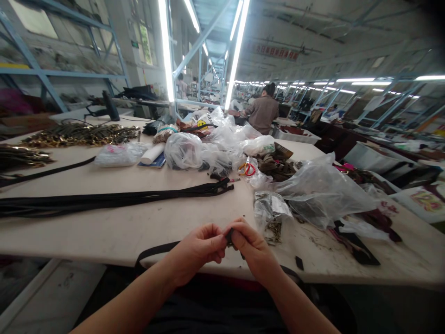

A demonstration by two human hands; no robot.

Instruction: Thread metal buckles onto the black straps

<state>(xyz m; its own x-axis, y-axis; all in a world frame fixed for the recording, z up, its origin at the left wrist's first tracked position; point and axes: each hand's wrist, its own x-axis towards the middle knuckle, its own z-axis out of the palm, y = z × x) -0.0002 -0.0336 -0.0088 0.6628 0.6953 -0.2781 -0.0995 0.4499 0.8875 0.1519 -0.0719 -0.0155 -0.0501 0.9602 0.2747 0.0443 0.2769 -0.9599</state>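
Head view: both hands meet at the near edge of the table (139, 232), just in front of the body. Left hand (200, 248) and right hand (253, 250) are each closed in a pinch on one small dark piece (229, 237) — it sits between the two sets of fingertips, thumbs on top. The piece is mostly hidden; it looks to stand roughly upright between the hands, but I can't tell its shape. Both hands are equally near, touching it from opposite sides.

A black strap (156, 250) runs from under the left hand along the table edge toward the left — whether it joins the piece is not visible.

Relative to the piece: clear bag of small metal parts (271, 211) just beyond and to the right, bundle of black zippers (114, 199) beyond and to the left with its long axis left–right, orange-handled scissors (246, 168) farther back.
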